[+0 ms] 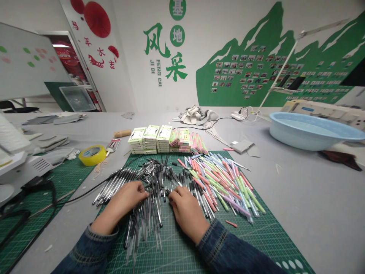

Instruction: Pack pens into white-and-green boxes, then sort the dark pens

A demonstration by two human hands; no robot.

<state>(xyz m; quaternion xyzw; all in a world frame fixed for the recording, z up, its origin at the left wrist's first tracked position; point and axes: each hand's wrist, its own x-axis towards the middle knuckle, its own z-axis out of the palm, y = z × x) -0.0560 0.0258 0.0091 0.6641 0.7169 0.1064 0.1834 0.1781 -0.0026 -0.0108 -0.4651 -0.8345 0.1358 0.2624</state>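
My left hand (128, 199) rests over the left part of a pile of black pen parts, thumb and fingers pinched together; what is between the fingertips cannot be made out. Beneath and in front of it fan thin black and clear pen refills (146, 217). Clear pen barrels (114, 184) lie in a row to its left. My right hand (188, 213) is curled closed at the pile's right side, its fingertips among small black pen caps (168, 189) and partly hidden. Right of it spreads a heap of pastel pens (225, 179) in pink, green, blue and purple.
A green cutting mat (256, 243) lies under the pens. Stacked small boxes (155, 139) line its far edge. Yellow tape (92, 155) and a machine (23, 179) are at left, a blue basin (310, 131) at right. Cloth scraps (196, 115) and a black cable (88, 193) also lie about.
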